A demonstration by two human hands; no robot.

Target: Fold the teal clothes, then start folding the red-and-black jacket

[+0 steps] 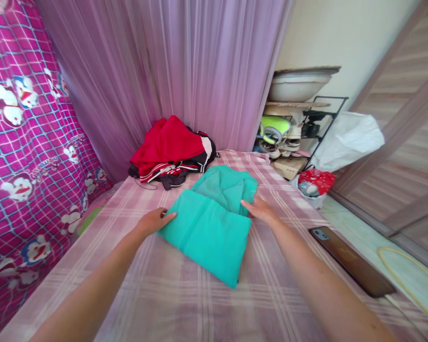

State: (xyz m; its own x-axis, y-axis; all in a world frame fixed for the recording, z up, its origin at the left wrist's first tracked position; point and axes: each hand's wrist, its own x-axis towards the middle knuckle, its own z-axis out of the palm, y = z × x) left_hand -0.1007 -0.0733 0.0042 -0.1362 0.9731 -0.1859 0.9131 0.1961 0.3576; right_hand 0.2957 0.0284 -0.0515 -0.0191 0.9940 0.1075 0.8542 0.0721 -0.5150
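Fabric with cartoon figures (7, 114) hung at the far left of my view, next to a purple curtain (207, 71) closing off the far side. Left of centre, a red and black clothes pile (171, 142) lay against that curtain on the checked cover (171, 294). Nearer, the left hand (152, 221) was at the left corner of the teal cloth (207, 232), thumb resting on top; I could not tell whether its curled fingers pinched the edge. The cloth lay mid-cover, its near part doubled into a flat panel, its far part loose and creased. I judged the step in hand to be folding, only partly done; the next move seemed to call for a sure hold on both edges and a smoothing of the far layers. At the cloth's right side, the right hand (262, 210) reached in with fingers narrowly spaced, and again I could not tell whether they gripped. Farther right and near, a phone (349, 259) lay beside the forearm, well apart from the cloth.
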